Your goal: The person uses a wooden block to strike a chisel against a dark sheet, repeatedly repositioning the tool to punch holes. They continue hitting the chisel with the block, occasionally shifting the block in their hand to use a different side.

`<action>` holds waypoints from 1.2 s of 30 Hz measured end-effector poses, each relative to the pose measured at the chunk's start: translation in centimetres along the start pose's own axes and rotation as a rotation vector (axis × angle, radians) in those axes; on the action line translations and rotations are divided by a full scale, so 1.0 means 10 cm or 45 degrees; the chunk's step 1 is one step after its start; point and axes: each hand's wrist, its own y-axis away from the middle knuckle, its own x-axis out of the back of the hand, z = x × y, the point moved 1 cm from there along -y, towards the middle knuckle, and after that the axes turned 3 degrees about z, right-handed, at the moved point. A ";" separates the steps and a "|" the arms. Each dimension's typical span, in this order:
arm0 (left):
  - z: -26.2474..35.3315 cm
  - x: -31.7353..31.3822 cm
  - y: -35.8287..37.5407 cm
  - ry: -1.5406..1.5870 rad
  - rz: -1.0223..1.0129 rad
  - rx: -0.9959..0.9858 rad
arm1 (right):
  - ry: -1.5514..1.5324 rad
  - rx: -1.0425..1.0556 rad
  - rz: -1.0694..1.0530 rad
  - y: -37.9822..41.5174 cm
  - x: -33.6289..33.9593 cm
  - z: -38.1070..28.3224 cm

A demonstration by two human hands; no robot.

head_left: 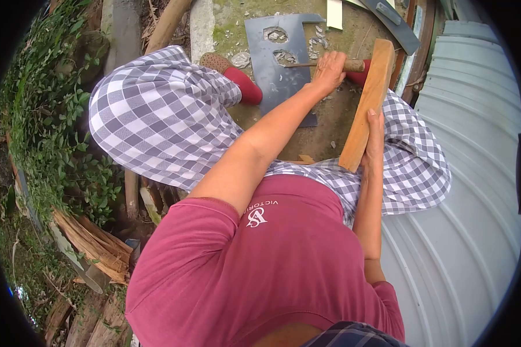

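My left hand (329, 72) is closed around a chisel, with its wooden handle (354, 66) showing to the right of the fist. The thin metal blade (300, 65) points left, its tip at the lower of two ragged holes in a flat dark grey sheet (264, 78). My right hand (374, 139) grips a long squared wooden block (367, 104) near its lower part. The block's upper end stands close beside the chisel handle's end. Grey chips and crumpled scraps (241, 59) lie around the sheet on the mossy ground.
My feet in red footwear (244, 87) flank the sheet. On the right runs a ribbed pale metal sheet (457, 144). Dark curved strips (391, 23) and a cream piece (334, 14) lie at the top. Leafy plants (46, 121) and split wood (95, 246) are at left.
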 end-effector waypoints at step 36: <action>-0.43 0.76 -0.49 0.175 0.483 0.471 | -0.010 0.026 0.000 -0.18 0.03 0.16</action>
